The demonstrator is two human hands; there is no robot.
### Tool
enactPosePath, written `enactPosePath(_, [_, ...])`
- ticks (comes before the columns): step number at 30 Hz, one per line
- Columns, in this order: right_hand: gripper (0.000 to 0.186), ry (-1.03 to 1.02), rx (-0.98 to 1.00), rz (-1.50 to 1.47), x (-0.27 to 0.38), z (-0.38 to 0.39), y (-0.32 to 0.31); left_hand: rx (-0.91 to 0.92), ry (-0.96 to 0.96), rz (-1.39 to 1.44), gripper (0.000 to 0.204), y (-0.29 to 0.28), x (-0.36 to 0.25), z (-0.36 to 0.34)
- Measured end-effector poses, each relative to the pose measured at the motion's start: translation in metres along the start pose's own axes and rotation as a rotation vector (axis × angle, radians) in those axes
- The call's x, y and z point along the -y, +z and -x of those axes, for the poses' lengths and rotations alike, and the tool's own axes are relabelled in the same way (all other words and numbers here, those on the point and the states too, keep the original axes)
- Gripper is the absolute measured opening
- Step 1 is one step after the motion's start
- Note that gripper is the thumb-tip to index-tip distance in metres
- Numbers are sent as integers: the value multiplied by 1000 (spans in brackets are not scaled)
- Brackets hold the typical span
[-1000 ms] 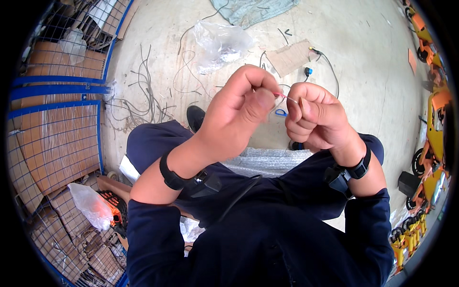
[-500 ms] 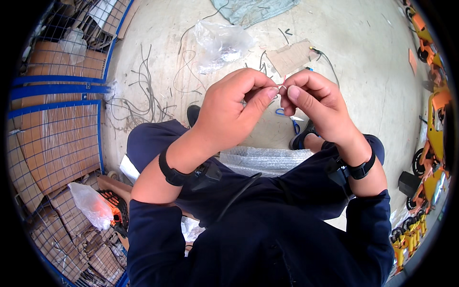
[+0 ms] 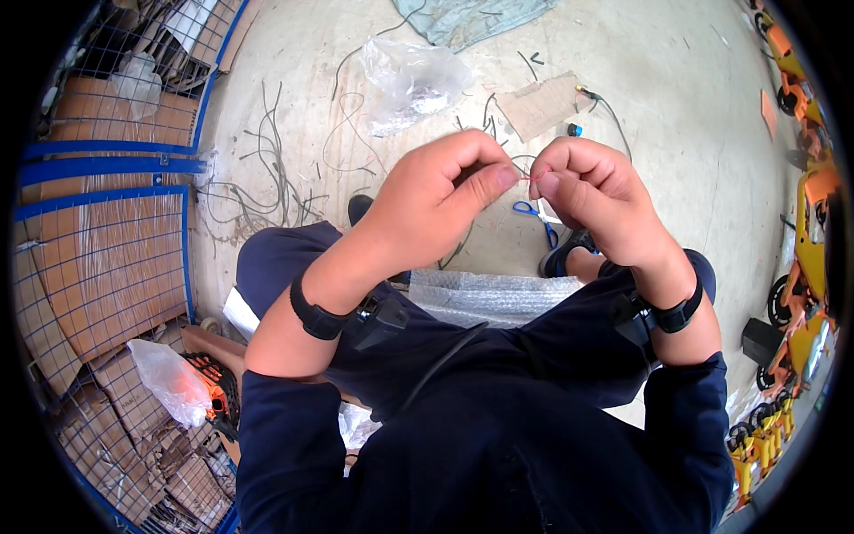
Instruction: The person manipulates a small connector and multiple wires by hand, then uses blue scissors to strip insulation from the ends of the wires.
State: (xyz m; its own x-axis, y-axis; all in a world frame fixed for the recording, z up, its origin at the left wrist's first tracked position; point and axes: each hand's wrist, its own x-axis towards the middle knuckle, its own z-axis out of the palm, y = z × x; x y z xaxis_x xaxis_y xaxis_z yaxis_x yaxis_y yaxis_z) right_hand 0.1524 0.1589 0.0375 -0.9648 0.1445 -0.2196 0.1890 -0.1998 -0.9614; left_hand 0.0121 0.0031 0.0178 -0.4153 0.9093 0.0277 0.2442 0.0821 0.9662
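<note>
Between my hands, thin wires point(image 3: 531, 175), one red, run from fingertip to fingertip. My left hand point(image 3: 443, 200) pinches one end between thumb and index finger. My right hand point(image 3: 592, 196) pinches the red wire the same way, its other fingers curled. The exact join of the wires is too small to make out. Just below my fingertips, blue-handled scissors point(image 3: 525, 207) lie on the floor, partly behind my right hand.
Cable offcuts point(image 3: 277, 178), a plastic bag point(image 3: 414, 76), cardboard point(image 3: 538, 102) and a green-grey sheet point(image 3: 471, 18) lie on the floor. Bubble wrap point(image 3: 485, 298) lies between my legs. A blue mesh cage point(image 3: 187, 249) stands left; yellow-orange wheeled items point(image 3: 805, 329) line the right.
Since a second ago, my right hand has turned and shifted slightly. The red wire stood up half a second ago and now curves at my right fingertips. The scissors show more.
</note>
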Motion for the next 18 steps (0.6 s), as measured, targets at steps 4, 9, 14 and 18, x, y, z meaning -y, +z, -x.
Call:
enactPosePath(4, [14,44,-51,-123,-3,0,-5,-481,435,-475,20,-4,11,-12])
enactPosePath(9, [10,-52,-79,-48,-9,-1,6,-144,460,-419,18,3,-3,1])
enactPosePath(14, [12,-142,-42,102,-15,1,10,-97,548,-516,19,6,1,-1])
enactPosePath(18, [11,-153,17,158,-16,2,9,-37,528,-498,14,3,2,1])
